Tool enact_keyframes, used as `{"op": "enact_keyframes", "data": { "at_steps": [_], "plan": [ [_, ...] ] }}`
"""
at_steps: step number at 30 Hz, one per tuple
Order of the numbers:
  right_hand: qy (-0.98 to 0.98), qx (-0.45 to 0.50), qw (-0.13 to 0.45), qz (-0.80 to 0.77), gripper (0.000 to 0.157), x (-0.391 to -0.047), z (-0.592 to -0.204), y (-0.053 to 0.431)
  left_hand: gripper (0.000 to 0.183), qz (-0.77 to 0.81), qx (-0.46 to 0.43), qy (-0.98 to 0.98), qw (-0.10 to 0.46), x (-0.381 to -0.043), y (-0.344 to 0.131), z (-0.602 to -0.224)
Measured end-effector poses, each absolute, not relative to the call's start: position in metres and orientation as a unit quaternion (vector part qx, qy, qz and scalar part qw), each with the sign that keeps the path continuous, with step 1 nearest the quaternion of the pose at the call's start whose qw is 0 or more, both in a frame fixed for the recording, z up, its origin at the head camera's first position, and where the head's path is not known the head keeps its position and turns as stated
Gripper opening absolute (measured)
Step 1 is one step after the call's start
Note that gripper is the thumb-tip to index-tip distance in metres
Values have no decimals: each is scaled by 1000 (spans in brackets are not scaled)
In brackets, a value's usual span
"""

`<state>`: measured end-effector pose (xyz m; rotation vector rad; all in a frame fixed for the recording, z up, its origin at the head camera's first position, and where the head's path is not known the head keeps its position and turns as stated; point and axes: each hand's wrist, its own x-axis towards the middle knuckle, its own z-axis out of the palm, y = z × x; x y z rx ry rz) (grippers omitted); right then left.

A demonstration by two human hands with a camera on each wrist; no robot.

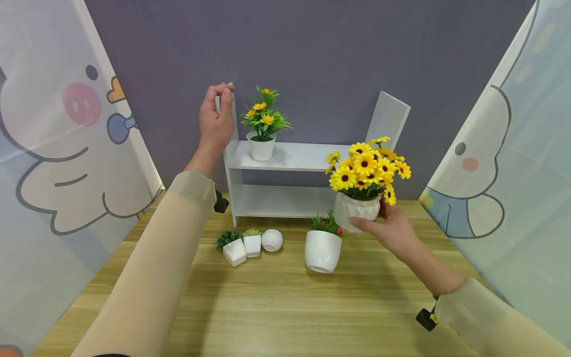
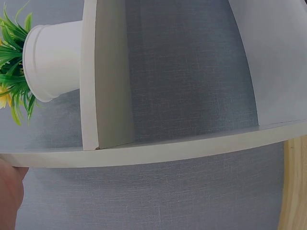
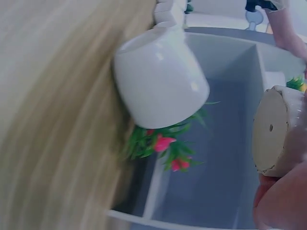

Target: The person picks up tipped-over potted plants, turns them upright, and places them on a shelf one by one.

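My right hand (image 1: 394,230) grips a white pot (image 1: 352,210) of yellow sunflowers (image 1: 366,166), thumb at its front. The pot is raised in front of the right part of a white shelf (image 1: 285,154), and the right wrist view shows its underside (image 3: 270,129). At the top of the shelf's left side panel, my left hand (image 1: 216,116) holds on with curled fingers. Beside that panel, a white pot with yellow flowers (image 1: 262,148) stands upright on the upper board. In the left wrist view only part of the left hand (image 2: 8,196) appears.
On the wooden table (image 1: 267,307), a larger white pot with red flowers (image 1: 323,251) lies tipped towards the shelf. Left of it lie small white succulent pots (image 1: 235,252). A grey wall (image 1: 312,59) stands behind, with cartoon-printed curtains (image 1: 40,139) on both sides.
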<state>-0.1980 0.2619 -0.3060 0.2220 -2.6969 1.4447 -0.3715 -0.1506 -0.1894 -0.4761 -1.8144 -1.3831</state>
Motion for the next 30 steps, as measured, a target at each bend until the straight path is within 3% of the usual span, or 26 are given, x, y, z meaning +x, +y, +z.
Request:
{"op": "enact_keyframes", "data": {
  "at_steps": [12,30],
  "plan": [
    [-875,99,80,468,69,-211,-270,238,41,-537,-184,-722,396,-372,-151,-189],
    [-848,72,81,518,91,-265,-244,207,34,-544,-182,-717,396,-372,-151,-189]
  ]
}}
